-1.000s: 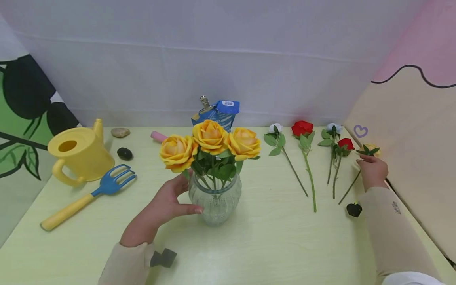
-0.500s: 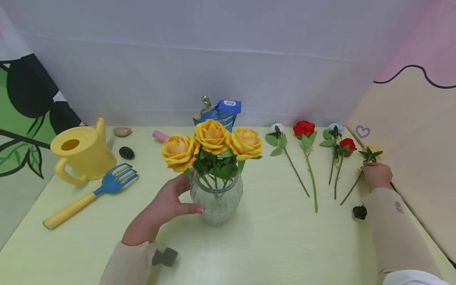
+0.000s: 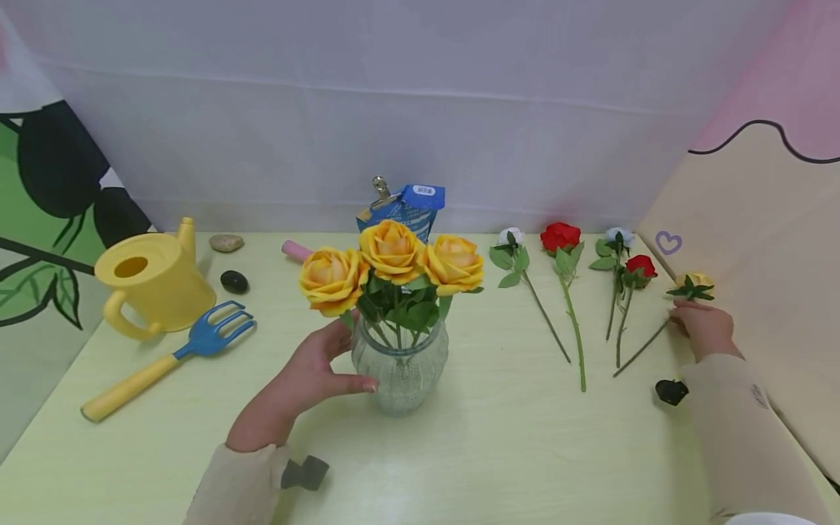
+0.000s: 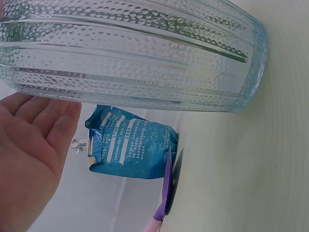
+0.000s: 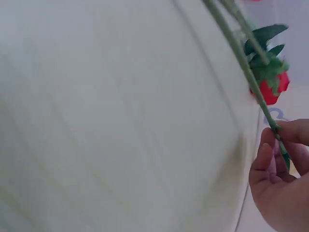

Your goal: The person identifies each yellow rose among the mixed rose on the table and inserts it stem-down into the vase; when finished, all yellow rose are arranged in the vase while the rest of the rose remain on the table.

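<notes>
A ribbed clear glass vase (image 3: 400,372) stands upright on the table, holding yellow roses (image 3: 391,251) with green leaves. My left hand (image 3: 321,372) holds the vase from its left side, thumb in front and fingers behind. In the left wrist view, fingers (image 4: 53,116) lie against the textured glass (image 4: 145,63). At the far right, my right hand (image 3: 705,324) pinches the stem of a smaller yellow rose (image 3: 697,284) just below its leaves. The right wrist view shows that green stem (image 5: 258,92) between thumb and fingertips; its bloom is mostly hidden behind the hand.
White, red and pale blue roses lie right of the vase, including a large red rose (image 3: 560,237) and a small one (image 3: 639,267). Behind the vase stands a clipped blue bag (image 3: 416,208). At left are a yellow watering can (image 3: 157,284), a blue hand fork (image 3: 206,335) and stones (image 3: 226,243).
My right hand has shifted slightly right with the small yellow rose, whose stem has swung to a flatter slant. The left hand stays at the vase.
</notes>
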Tool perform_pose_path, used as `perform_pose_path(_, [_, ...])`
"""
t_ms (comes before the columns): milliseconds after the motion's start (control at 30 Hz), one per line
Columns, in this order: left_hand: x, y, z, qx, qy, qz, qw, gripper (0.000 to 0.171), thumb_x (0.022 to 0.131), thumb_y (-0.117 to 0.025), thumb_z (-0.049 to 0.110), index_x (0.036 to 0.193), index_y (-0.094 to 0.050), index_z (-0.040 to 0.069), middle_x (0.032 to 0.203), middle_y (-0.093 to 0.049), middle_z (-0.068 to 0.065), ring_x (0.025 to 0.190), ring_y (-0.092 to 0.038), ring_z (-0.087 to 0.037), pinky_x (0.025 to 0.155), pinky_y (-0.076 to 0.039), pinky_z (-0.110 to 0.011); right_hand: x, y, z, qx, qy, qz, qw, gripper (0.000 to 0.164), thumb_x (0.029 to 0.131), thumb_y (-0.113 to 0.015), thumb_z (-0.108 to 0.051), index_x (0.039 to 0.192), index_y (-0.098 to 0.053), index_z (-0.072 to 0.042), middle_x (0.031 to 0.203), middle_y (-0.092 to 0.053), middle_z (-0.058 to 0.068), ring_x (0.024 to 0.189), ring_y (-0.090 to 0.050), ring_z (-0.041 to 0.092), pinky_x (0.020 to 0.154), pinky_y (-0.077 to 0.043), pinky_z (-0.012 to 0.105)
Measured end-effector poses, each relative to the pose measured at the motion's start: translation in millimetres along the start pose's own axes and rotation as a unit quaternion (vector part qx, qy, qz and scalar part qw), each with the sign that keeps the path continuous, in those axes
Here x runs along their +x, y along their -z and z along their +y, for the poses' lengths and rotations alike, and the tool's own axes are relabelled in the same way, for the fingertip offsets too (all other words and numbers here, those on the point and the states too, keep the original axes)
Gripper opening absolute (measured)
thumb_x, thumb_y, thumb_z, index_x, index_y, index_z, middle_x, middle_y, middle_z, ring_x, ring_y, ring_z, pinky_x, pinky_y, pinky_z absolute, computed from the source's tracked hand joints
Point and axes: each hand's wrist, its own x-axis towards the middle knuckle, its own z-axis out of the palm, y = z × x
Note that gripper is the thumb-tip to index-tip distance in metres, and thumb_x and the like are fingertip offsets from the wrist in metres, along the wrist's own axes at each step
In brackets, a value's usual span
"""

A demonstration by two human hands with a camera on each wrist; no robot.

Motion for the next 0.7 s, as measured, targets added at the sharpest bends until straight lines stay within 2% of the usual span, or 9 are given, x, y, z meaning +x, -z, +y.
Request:
perform_pose_path(100, [0.0, -0.2, 0.0, 0.001, -0.006, 0.000, 1.0000, 0.089, 0.070, -0.081, 0.014, 0.142, -0.031, 0.001, 0.136, -0.045, -0.019, 0.121, -0.044, -0.040, 0.099, -0.033, -0.055, -6, -6, -6, 0.097, 0.008, -0.008, 0.995, 0.034, 0.085, -0.061, -0.002, 0.062, -0.070, -0.024, 0.065, -0.063, -0.012, 0.060, -0.059, 0.005, 0.058, -0.051, 0.016])
perform_pose_path(200, [-0.2, -0.3, 0.2, 0.003, -0.010, -0.001, 0.9999, 0.088, 0.070, -0.081, 0.015, 0.142, -0.031, 0.001, 0.135, -0.045, -0.019, 0.121, -0.044, -0.040, 0.099, -0.034, -0.056, -13, -12, -15, 0.140, 0.043, -0.011, 0.989, 0.027, 0.083, -0.065, -0.001, 0.067, -0.072, -0.021, 0.068, -0.065, -0.009, 0.061, -0.061, 0.006, 0.058, -0.051, 0.016])
perform_pose_path(333, [-0.3, -0.4, 0.3, 0.002, -0.010, -0.001, 1.0000, 0.088, 0.070, -0.081, 0.015, 0.142, -0.031, 0.000, 0.136, -0.044, -0.019, 0.121, -0.044, -0.040, 0.099, -0.034, -0.055, -29, -23, -34, 0.197, 0.094, -0.033, 0.975, 0.013, 0.078, -0.072, -0.003, 0.078, -0.073, -0.016, 0.073, -0.066, -0.005, 0.063, -0.063, 0.008, 0.059, -0.052, 0.016])
perform_pose_path(433, [-0.2, -0.5, 0.2, 0.005, -0.008, 0.000, 1.0000, 0.089, 0.070, -0.081, 0.015, 0.142, -0.031, 0.000, 0.136, -0.044, -0.019, 0.121, -0.043, -0.040, 0.099, -0.034, -0.055, -49, -36, -49, 0.234, 0.130, -0.066, 0.961, 0.017, 0.074, -0.076, -0.003, 0.089, -0.073, -0.011, 0.084, -0.066, -0.004, 0.067, -0.064, 0.010, 0.062, -0.052, 0.017])
perform_pose_path(567, [-0.1, -0.3, 0.0, 0.008, -0.004, 0.002, 1.0000, 0.089, 0.070, -0.081, 0.016, 0.142, -0.031, 0.000, 0.137, -0.044, -0.019, 0.121, -0.043, -0.041, 0.099, -0.034, -0.055, -83, -60, -66, 0.271, 0.189, -0.113, 0.937, 0.026, 0.076, -0.073, 0.000, 0.101, -0.070, -0.006, 0.095, -0.063, 0.000, 0.072, -0.063, 0.012, 0.065, -0.052, 0.019])
perform_pose_path(700, [-0.2, -0.2, 0.2, 0.007, 0.000, 0.003, 1.0000, 0.090, 0.070, -0.081, 0.016, 0.142, -0.031, 0.001, 0.137, -0.043, -0.018, 0.122, -0.043, -0.040, 0.099, -0.034, -0.055, -120, -86, -81, 0.309, 0.255, -0.140, 0.905, 0.025, 0.077, -0.070, 0.005, 0.102, -0.068, 0.000, 0.089, -0.064, 0.007, 0.069, -0.063, 0.016, 0.063, -0.053, 0.021])
